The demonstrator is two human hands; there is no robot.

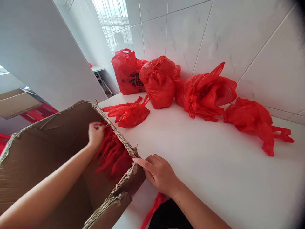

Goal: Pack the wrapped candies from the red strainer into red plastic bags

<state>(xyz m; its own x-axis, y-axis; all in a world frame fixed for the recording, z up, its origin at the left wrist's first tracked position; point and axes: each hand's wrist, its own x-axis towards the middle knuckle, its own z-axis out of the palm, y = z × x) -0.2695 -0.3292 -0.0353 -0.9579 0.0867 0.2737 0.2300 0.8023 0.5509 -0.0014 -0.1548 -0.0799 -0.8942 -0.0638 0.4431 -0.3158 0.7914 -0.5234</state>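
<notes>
My left hand (96, 135) is inside a deep cardboard box (69, 128), its fingers closed at the top of a bunched red plastic bag (114, 156). The bag hangs in wrinkled folds along the inside of the right wall, blurred at its lower end. My right hand (160, 173) grips the box's torn corner from outside, the index finger lying on the rim and the other fingers curled below. The bottom of the box is in dark shadow.
A white table (190, 159) extends right of the box. On it, a small tied red bag (133, 114) lies near the rim. Several stuffed red bags (158, 84) line the tiled wall (186, 31). Another red strip (154, 206) hangs below my right wrist. Another cardboard box (17, 102) is at far left.
</notes>
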